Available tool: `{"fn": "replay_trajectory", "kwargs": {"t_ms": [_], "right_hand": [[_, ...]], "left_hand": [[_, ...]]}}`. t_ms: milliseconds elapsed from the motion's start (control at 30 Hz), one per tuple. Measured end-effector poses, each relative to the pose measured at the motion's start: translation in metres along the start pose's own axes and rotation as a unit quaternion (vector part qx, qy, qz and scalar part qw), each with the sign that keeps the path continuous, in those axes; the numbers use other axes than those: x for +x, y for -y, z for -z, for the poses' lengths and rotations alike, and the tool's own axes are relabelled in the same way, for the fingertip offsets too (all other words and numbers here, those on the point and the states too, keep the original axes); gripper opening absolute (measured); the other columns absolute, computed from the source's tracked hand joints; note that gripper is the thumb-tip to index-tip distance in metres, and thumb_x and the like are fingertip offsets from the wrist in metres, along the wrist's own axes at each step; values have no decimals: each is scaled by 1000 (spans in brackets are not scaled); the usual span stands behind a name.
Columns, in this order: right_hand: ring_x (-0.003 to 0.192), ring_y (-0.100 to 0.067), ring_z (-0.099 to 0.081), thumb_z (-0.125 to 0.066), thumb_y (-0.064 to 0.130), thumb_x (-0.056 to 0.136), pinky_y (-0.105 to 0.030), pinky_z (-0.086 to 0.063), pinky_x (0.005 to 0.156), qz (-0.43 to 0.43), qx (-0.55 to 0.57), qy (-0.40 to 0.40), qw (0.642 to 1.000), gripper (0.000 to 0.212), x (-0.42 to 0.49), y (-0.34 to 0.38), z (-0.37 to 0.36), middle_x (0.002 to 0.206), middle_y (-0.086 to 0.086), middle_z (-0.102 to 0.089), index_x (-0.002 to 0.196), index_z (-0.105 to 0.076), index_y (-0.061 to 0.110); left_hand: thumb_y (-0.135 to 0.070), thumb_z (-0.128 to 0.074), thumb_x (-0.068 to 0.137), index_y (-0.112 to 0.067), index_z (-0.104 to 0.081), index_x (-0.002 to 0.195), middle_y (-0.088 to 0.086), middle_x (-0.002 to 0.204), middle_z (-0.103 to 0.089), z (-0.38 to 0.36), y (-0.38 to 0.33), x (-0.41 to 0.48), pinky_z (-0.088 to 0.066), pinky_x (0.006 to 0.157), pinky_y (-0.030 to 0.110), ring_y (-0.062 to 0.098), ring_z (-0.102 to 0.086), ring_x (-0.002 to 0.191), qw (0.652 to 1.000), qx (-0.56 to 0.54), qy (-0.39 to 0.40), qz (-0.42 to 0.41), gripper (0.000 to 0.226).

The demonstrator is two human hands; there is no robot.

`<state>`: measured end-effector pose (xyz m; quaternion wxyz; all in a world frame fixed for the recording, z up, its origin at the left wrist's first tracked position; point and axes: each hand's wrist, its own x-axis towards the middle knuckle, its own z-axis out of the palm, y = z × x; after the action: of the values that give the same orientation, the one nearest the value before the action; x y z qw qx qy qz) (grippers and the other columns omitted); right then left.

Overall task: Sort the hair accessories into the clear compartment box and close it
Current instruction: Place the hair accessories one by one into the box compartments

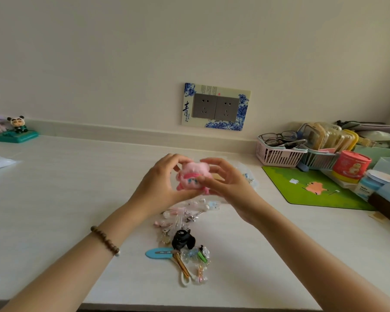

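Both hands are raised above the middle of the white table (54,199) and together hold a pink plush clip (193,176). The left hand (161,183) cups it from the left, fingers (173,159) curled over its top and thumb under it; the right hand (229,188) grips it from the right, fingers closed on its top and front. A bead bracelet (104,240) sits on the left wrist. Below the hands, nearer the table's front edge, lies a loose pile of hair accessories (180,221): pale clips and bows farther off, then a black claw clip (182,239), a blue snap clip (159,253) to its left, and a gold clip (182,265) nearest. Clear plastic shows behind the right hand, but whether it is the box cannot be told. At far right stand a pink basket (279,155), a green mat (313,188) and a red can (350,166).
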<state>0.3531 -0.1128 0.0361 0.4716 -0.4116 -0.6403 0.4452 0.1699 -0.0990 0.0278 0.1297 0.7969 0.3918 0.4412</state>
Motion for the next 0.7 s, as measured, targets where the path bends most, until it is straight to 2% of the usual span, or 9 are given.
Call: {"fn": "replay_trajectory", "kwargs": {"t_ms": [167, 267, 400, 533, 600, 633, 700], "right_hand": [[88, -17, -68, -69, 19, 80, -24, -58, 70, 9, -68, -29, 997, 45, 55, 6, -18, 116, -9, -61, 121, -52, 14], [85, -16, -66, -72, 21, 78, -25, -58, 69, 1, -103, -36, 994, 44, 79, 0, -26, 114, -10, -61, 118, -54, 12], [80, -15, -65, -71, 23, 78, -22, -58, 66, -4, -137, -42, 990, 39, 93, -9, -30, 109, -11, -61, 112, -55, 11], [79, -12, -62, -71, 22, 77, -16, -55, 56, 11, -194, -62, 979, 38, 96, -13, -29, 109, -7, -60, 111, -55, 12], [76, -11, -62, -71, 24, 78, -14, -52, 53, 19, -209, -72, 975, 36, 97, -13, -30, 103, -2, -60, 109, -56, 13], [75, -11, -62, -70, 27, 79, -16, -52, 54, 27, -226, -74, 971, 34, 97, -14, -31, 100, 0, -61, 108, -57, 14], [80, -13, -64, -65, 32, 83, -23, -55, 69, 42, -274, -65, 959, 28, 98, -16, -32, 100, 0, -67, 105, -63, 16]], "left_hand": [[-53, -74, 65, -29, -54, 121, -10, 119, -59, 9, 42, 19, -42, 89, 18, 6, -52, 109, 997, -39, -25, 54, 64], [-55, -70, 68, -28, -49, 130, -9, 131, -55, 9, 60, 21, -34, 92, 11, 2, -47, 119, 994, -73, 1, 84, 71], [-51, -67, 76, -31, -32, 143, -11, 144, -41, 4, 80, 15, -31, 108, 27, 3, -35, 131, 988, -74, 65, 120, 79], [-46, -66, 80, -30, -25, 146, -12, 141, -36, -3, 82, 13, -26, 104, 22, 4, -30, 129, 987, -47, 82, 128, 80], [-51, -64, 79, -31, -28, 145, -9, 145, -37, -6, 83, 14, -28, 110, 31, 9, -29, 133, 989, -30, 77, 123, 78], [-54, -62, 78, -29, -31, 143, -7, 146, -37, -6, 84, 15, -27, 112, 36, 11, -28, 134, 990, -14, 73, 117, 77], [-54, -60, 80, -24, -30, 144, -5, 151, -31, -5, 84, 14, -21, 115, 36, 13, -22, 138, 989, 24, 78, 123, 77]]}}
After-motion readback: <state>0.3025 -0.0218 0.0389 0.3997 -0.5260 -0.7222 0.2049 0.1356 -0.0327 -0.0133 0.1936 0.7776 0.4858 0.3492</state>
